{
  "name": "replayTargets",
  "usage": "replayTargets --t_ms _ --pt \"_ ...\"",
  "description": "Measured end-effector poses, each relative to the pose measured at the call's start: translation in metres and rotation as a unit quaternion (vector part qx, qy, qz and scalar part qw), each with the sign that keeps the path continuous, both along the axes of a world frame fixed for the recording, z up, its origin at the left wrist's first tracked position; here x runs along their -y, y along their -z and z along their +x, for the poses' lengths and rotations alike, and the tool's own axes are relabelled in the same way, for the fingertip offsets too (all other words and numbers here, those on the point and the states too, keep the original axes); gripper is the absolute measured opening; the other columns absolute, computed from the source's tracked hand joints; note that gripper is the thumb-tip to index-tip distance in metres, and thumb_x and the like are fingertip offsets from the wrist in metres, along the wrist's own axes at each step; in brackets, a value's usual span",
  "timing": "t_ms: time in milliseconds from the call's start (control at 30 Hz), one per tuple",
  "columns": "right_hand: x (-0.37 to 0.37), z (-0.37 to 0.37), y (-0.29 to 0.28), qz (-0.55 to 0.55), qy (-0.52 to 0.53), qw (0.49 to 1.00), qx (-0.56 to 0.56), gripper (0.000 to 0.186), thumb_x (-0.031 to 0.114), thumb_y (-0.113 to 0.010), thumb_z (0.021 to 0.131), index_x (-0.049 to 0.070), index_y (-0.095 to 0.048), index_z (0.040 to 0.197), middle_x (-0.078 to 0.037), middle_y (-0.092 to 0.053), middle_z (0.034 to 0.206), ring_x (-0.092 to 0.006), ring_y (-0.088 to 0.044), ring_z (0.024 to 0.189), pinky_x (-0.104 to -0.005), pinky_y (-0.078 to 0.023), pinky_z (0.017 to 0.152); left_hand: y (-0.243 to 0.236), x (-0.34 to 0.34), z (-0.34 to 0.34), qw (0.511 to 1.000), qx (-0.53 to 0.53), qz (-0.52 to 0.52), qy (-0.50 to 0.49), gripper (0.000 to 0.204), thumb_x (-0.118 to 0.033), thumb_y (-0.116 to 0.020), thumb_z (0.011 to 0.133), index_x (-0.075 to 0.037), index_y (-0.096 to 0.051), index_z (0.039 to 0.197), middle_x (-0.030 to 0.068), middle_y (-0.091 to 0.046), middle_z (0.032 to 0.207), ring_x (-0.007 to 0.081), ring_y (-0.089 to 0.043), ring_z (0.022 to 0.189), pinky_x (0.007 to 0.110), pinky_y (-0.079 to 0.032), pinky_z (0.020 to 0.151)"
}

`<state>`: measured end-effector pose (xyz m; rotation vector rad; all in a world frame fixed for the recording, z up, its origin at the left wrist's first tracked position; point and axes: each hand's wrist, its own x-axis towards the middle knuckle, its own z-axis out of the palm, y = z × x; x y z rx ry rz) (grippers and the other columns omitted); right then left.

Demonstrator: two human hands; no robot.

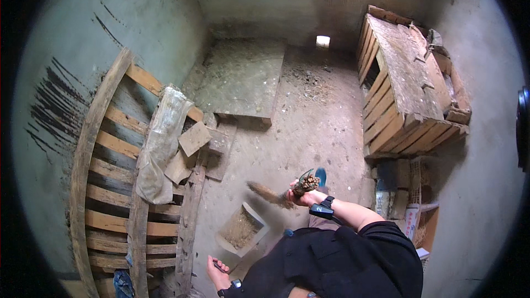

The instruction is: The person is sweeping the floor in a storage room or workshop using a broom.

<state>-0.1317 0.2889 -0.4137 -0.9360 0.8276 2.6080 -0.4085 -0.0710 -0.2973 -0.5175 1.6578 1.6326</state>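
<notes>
My right hand (301, 196) is closed around the bound stick end of a twig broom (270, 194). Its blurred bristles reach left, just above the floor or touching it; I cannot tell which. Below them a pale, open-fronted dustpan (261, 236) holds brown dirt and litter. At the lower left my left hand (217, 273) is curled around a dark handle, which seems to belong to the dustpan. The join between handle and pan is hard to make out.
A slatted wooden frame (113, 168) leans at the left, with a sack (157, 149) over it and wood blocks (194, 138) beside it. A low slab (240, 77) lies at the back. Dark debris (312, 80) is scattered near the far wall. A wooden crate (406, 77) stands right.
</notes>
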Motion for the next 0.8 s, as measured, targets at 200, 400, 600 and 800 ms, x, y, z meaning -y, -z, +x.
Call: replayTargets --t_ms 200,400,600,800 --pt "-0.232 0.014 0.028 0.034 0.035 0.996 0.072 0.03 0.027 -0.054 0.084 0.003 -0.051 0.068 -0.012 -0.054 0.062 -0.0249 -0.054 0.054 -0.0347 -0.048 0.046 -0.033 -0.222 0.032 0.992 -0.08 -0.041 0.085 0.031 -0.037 -0.053 0.088 -0.012 -0.045 0.073 -0.0017 -0.038 0.054 0.0086 -0.033 0.041 0.023 -0.026 0.037" --pt "-0.54 0.128 0.069 0.033 0.18 0.982 0.035 0.019 0.012 -0.058 0.073 0.0 -0.043 0.071 -0.011 -0.045 0.07 -0.0196 -0.048 0.059 -0.0248 -0.047 0.045 -0.065 -0.465 0.071 0.975 -0.1 -0.137 0.141 0.033 -0.037 -0.052 0.09 -0.011 -0.046 0.071 -0.0021 -0.038 0.051 0.0074 -0.032 0.039 0.023 -0.025 0.035" --pt "-0.748 0.199 0.031 0.099 0.246 0.962 0.068 0.027 0.012 -0.063 0.075 -0.002 -0.043 0.084 -0.013 -0.047 0.081 -0.0195 -0.049 0.067 -0.0231 -0.049 0.046 -0.069 -0.633 0.09 0.961 -0.105 -0.16 0.199 0.032 -0.032 -0.051 0.092 -0.011 -0.046 0.069 -0.0033 -0.038 0.052 0.0056 -0.032 0.04 0.02 -0.026 0.036" --pt "-0.775 0.198 -0.014 0.236 0.054 0.959 0.145 0.02 0.02 -0.054 0.078 0.001 -0.049 0.085 -0.011 -0.056 0.07 -0.02 -0.056 0.055 -0.0312 -0.052 0.052 -0.031 -0.758 0.114 0.953 -0.064 -0.104 0.276 0.032 -0.032 -0.051 0.092 -0.01 -0.046 0.069 -0.0038 -0.036 0.053 0.0055 -0.031 0.041 0.02 -0.025 0.037"
